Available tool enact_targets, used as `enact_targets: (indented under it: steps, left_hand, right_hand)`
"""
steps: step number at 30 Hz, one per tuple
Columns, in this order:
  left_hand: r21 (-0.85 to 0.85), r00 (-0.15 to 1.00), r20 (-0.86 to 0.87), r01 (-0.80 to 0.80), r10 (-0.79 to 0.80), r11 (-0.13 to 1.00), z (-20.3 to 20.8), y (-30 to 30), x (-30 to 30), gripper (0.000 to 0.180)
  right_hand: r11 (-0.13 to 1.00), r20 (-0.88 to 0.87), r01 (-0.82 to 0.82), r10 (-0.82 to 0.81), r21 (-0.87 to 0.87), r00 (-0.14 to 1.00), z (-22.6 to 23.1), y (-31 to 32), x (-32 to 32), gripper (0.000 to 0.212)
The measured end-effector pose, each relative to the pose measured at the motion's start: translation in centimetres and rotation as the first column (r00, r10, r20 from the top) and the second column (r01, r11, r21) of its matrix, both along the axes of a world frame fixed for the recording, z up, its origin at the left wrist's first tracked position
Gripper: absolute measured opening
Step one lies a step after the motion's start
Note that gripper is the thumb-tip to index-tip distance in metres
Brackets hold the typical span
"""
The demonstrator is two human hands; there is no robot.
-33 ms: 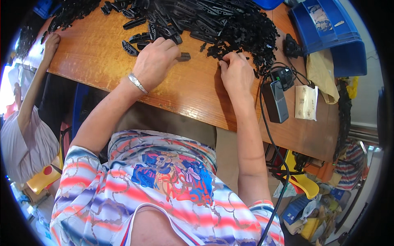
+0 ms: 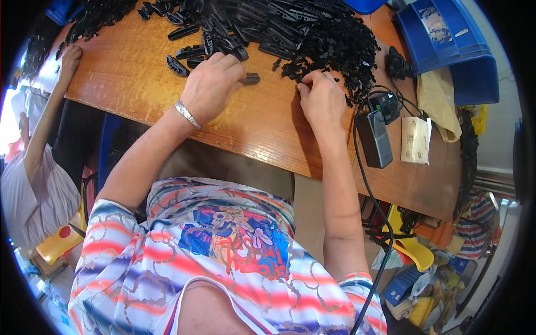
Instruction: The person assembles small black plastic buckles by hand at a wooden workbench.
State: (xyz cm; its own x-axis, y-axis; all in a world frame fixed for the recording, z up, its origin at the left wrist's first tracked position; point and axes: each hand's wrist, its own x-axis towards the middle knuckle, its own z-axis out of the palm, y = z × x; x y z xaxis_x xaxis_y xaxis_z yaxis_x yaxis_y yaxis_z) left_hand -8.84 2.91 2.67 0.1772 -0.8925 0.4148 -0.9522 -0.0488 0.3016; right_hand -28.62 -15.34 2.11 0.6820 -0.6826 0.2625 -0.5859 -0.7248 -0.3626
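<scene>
My left hand (image 2: 212,86), with a silvery bracelet at its wrist, is closed over the wooden table. From its fingers the end of a long black plastic piece (image 2: 252,79) sticks out to the right; the rest is covered by the hand. At the edge of a heap of small black parts (image 2: 340,53), my right hand (image 2: 322,103) has its thumb and fingers pressed together. Whatever may be between those fingertips is too small to make out. Beyond my left hand lie several long black slotted pieces (image 2: 177,66), some loose and others in a large pile (image 2: 268,25).
Right of my right arm are a black power bank (image 2: 375,139) with cables, a pale paper packet (image 2: 416,139) and a brown bag (image 2: 438,100). A blue bin (image 2: 446,44) stands at the far right. Another person's hand (image 2: 70,60) rests on the table's left end.
</scene>
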Motion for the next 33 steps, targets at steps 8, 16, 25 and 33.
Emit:
enact_targets:
  steps: [8, 16, 25, 33]
  left_hand:
    - [-0.044, 0.72, -0.688, -0.167, 0.091, 0.985, -0.8, 0.8, -1.1, 0.015]
    - [-0.146, -0.175, -0.971, -0.099, -0.162, 0.984, -1.2, 1.3, -1.4, 0.017]
    - [-0.245, -0.327, -0.908, -0.09, -0.262, 0.965, -0.7, 1.7, -1.8, 0.024]
    - [-0.117, -0.392, -0.909, -0.087, -0.142, 0.989, 0.8, 2.2, -1.8, 0.033]
  right_hand:
    - [0.983, 0.163, -0.185, 0.181, 0.013, 0.97, 0.4, 0.9, 1.6, 0.014]
    - [0.617, 0.63, -0.451, -0.093, 0.644, 0.771, 3.2, 8.0, 2.4, 0.017]
    - [0.938, 0.638, -0.331, 0.191, 0.106, 0.746, 1.9, 9.1, 2.9, 0.018]
    - [0.905, 0.654, -0.424, 0.3, 0.035, 0.694, 3.2, 8.7, 2.4, 0.017]
